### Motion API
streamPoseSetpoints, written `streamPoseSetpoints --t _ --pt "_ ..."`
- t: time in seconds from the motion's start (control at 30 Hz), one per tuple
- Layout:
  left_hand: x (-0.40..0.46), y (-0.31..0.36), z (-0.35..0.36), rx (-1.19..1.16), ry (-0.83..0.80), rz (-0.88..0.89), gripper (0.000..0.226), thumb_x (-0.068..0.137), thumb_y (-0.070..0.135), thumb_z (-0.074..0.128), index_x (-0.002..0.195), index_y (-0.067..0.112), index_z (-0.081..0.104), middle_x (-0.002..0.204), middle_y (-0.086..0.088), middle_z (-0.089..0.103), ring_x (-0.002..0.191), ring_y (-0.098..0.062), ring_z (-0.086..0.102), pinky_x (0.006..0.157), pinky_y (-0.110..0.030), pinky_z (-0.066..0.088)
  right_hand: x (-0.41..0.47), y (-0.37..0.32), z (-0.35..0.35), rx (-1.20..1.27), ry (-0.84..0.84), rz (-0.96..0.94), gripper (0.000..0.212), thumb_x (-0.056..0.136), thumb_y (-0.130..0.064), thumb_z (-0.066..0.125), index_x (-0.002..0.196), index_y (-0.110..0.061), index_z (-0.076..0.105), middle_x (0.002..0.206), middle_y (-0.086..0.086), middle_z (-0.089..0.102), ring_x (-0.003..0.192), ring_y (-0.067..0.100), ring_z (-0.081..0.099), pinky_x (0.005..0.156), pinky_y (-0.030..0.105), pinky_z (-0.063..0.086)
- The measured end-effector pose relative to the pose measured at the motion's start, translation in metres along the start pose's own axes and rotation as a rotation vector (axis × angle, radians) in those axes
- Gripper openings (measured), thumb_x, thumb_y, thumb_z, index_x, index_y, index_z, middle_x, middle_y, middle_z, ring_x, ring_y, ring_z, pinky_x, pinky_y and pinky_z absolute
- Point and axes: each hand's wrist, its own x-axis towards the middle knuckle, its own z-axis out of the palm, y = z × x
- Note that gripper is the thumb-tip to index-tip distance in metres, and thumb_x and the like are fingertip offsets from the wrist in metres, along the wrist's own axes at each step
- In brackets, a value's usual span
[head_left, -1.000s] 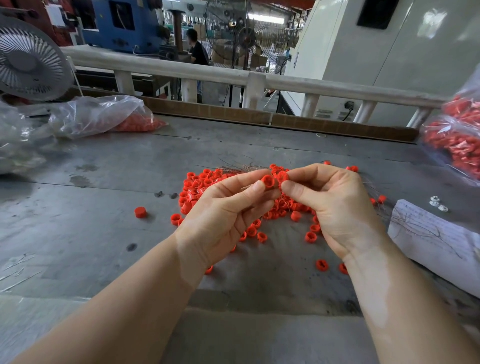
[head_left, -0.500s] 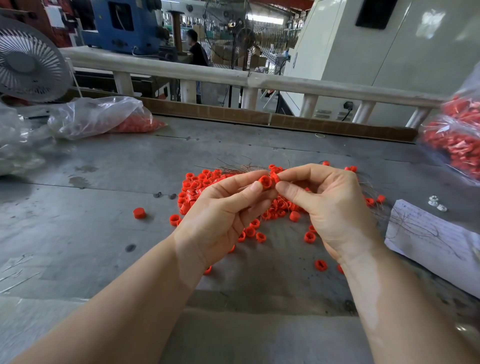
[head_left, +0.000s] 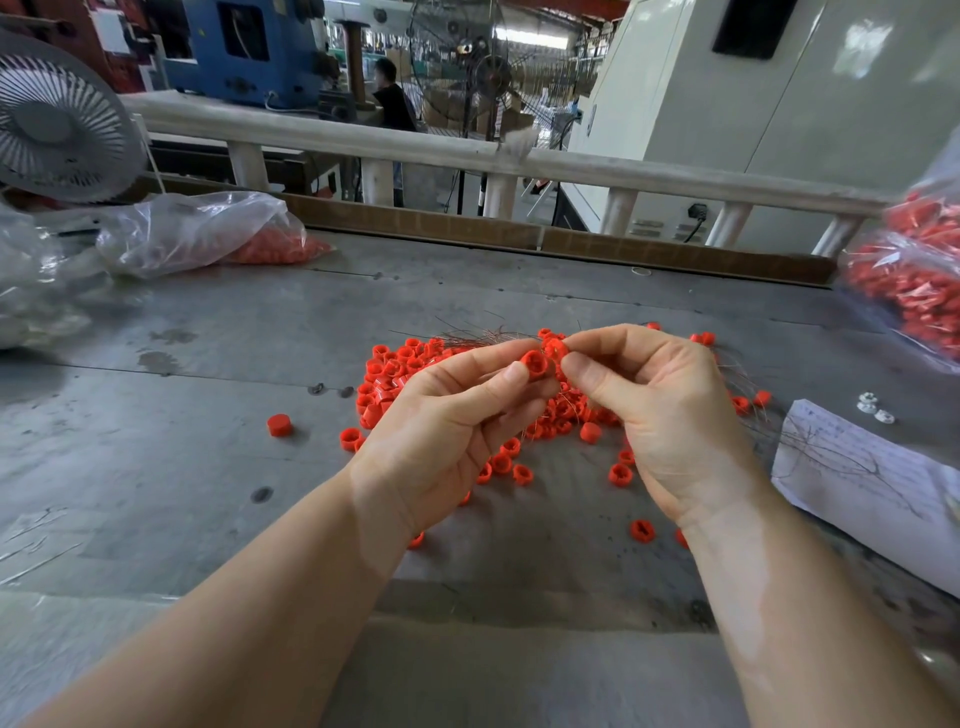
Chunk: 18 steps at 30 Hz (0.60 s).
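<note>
A heap of several small red plastic caps (head_left: 395, 371) lies on the grey metal table (head_left: 208, 441), with thin wires (head_left: 467, 338) beside it. My left hand (head_left: 441, 431) pinches one red cap (head_left: 534, 362) between thumb and forefinger above the heap. My right hand (head_left: 660, 410) pinches a second red cap (head_left: 555, 347) right next to it, fingertips of both hands almost touching. A thin wire seems to hang below the caps. Loose caps (head_left: 642, 531) lie scattered under and around my wrists.
A lone red cap (head_left: 279, 425) sits left of the heap. Plastic bags with red parts lie at the back left (head_left: 208, 234) and at the right edge (head_left: 914, 291). A paper sheet (head_left: 872, 483), small white parts (head_left: 875, 408), a fan (head_left: 57, 119) and a back rail (head_left: 467, 150) border the table.
Both hands stay raised over the heap; the two caps have been brought slightly closer and turned between the fingertips. Little else differs.
</note>
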Motion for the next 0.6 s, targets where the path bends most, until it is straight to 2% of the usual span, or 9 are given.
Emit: streamPoseSetpoints --t 0.07,0.17,0.23,0.4,0.6 --pt "0.0004 -0.0005 0.0002 0.001 0.003 0.002 0.020 0.068 0.006 0.061 0.084 0.007 0.074 0.079 -0.008 0.072 0.072 -0.012 0.071 0.064 -0.018 0.056 -0.0001 0.0006 -0.0012 0.058 0.006 0.072 0.009 0.073 -0.015 0.069 0.070 -0.023 0.072 0.069 -0.007 0.070 0.067 0.004 0.061 0.059 0.019 0.045" --pt "0.0006 -0.0008 -0.0003 0.000 0.005 0.000 0.019 0.068 0.007 0.062 0.081 0.008 0.076 0.080 -0.009 0.072 0.073 -0.012 0.071 0.064 -0.018 0.056 -0.0005 0.0002 -0.0036 0.087 0.006 0.168 0.006 0.069 -0.030 0.070 0.074 -0.029 0.074 0.080 0.000 0.072 0.073 0.014 0.058 0.061 0.030 0.038" --pt "0.0008 -0.0008 -0.0004 -0.003 0.008 -0.002 0.019 0.068 0.006 0.062 0.082 0.008 0.075 0.080 -0.009 0.072 0.072 -0.012 0.071 0.063 -0.018 0.056 0.0007 -0.0005 -0.0047 0.155 0.000 0.191 0.012 0.063 -0.031 0.069 0.072 -0.026 0.075 0.082 0.002 0.073 0.071 0.011 0.061 0.061 0.027 0.039" --pt "0.0012 -0.0006 0.0000 0.003 0.013 -0.005 0.019 0.069 0.006 0.061 0.082 0.008 0.076 0.078 -0.008 0.072 0.072 -0.012 0.071 0.062 -0.018 0.056 0.0039 -0.0008 -0.0041 0.352 0.017 0.204 0.009 0.066 -0.017 0.065 0.074 -0.014 0.069 0.078 0.003 0.072 0.062 0.005 0.060 0.053 0.014 0.046" --pt "0.0012 -0.0005 -0.0002 0.002 0.012 -0.001 0.018 0.070 0.005 0.061 0.079 0.009 0.076 0.077 -0.007 0.072 0.073 -0.013 0.071 0.061 -0.017 0.055 0.0040 0.0007 -0.0038 0.393 0.052 0.213 0.012 0.069 -0.019 0.064 0.079 -0.013 0.068 0.074 0.001 0.069 0.062 0.004 0.056 0.056 0.014 0.048"
